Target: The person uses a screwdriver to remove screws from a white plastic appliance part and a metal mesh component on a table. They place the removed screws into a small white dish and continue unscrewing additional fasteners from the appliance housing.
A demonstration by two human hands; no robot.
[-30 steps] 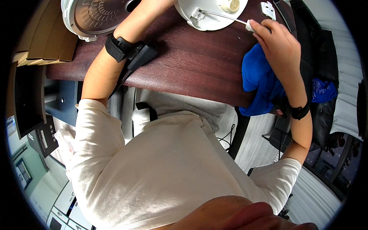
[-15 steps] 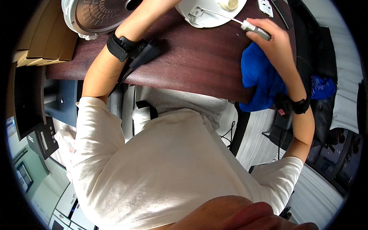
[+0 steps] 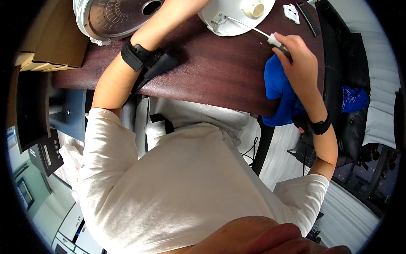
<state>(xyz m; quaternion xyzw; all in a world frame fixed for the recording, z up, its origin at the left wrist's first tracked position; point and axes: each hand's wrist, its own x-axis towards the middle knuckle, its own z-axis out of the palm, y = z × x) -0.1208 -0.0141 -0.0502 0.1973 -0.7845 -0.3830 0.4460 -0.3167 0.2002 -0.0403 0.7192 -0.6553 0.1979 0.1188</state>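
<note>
My right hand [image 3: 298, 53] is closed around the white and grey handle of a screwdriver [image 3: 249, 26]. Its long shaft points left, and the tip meets a small metal bracket [image 3: 219, 19] near the edge of a round white plastic cover [image 3: 233, 28]. A cream cylindrical knob-like part [image 3: 254, 8] stands up from the cover. My left forearm [image 3: 169, 21] reaches up past the top edge toward the cover, and the left hand lies outside the picture. Left of that forearm sits a round white appliance part with a metal inner plate [image 3: 103, 19].
The dark red-brown table [image 3: 211, 72] carries a white socket-like plate [image 3: 291, 13] and a black strip [image 3: 308, 19] at the far right. Blue cloth [image 3: 279, 91] hangs over the right edge. Cardboard boxes [image 3: 59, 42] stand at left; a black device [image 3: 163, 63] lies beside my left forearm.
The whole view has shifted slightly, bringing the table things lower. My right hand has turned a little around the screwdriver handle, and its tip remains at the bracket.
</note>
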